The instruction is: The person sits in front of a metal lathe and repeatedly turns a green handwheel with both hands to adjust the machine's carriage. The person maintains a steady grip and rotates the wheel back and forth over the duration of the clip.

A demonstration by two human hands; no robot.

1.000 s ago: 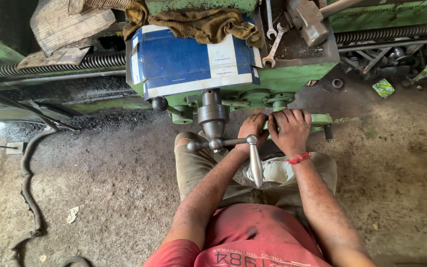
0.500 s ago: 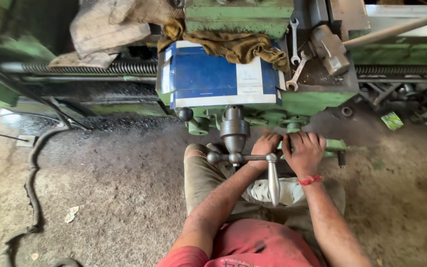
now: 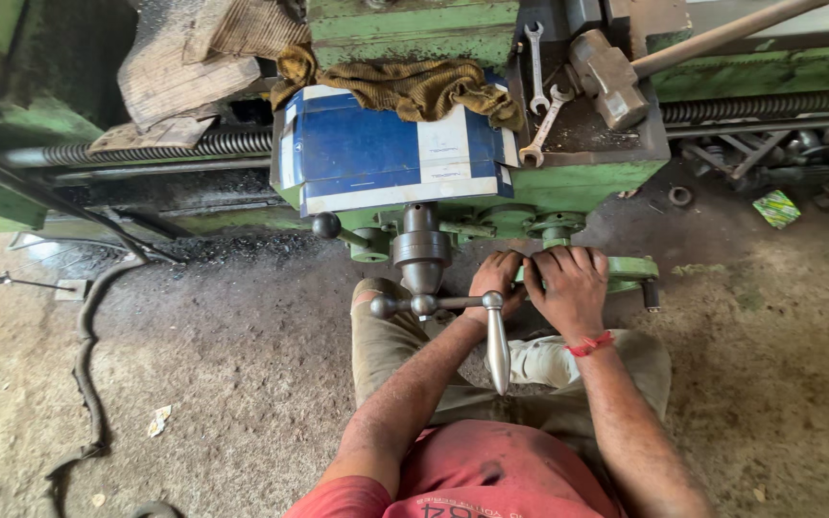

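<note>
Since the earlier frame the view has shifted; both hands stay put at the lathe's front. Left hand (image 3: 498,280) curls shut around the crank handle (image 3: 462,303) hub end. Right hand (image 3: 568,286) lies fingers bent over a green lever (image 3: 630,268); grip unclear. Handle looks heavy, rigid steel, slick; best gripped at the long tapered knob (image 3: 498,350). Blue box (image 3: 390,158), wrenches (image 3: 541,96), hammer (image 3: 616,72) above.

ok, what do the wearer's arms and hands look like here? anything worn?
Both forearms are bare, smudged with dark grime. No gloves on the left hand or the right hand. A red thread band circles the right wrist. The red shirt has short sleeves ending above the elbows.
</note>
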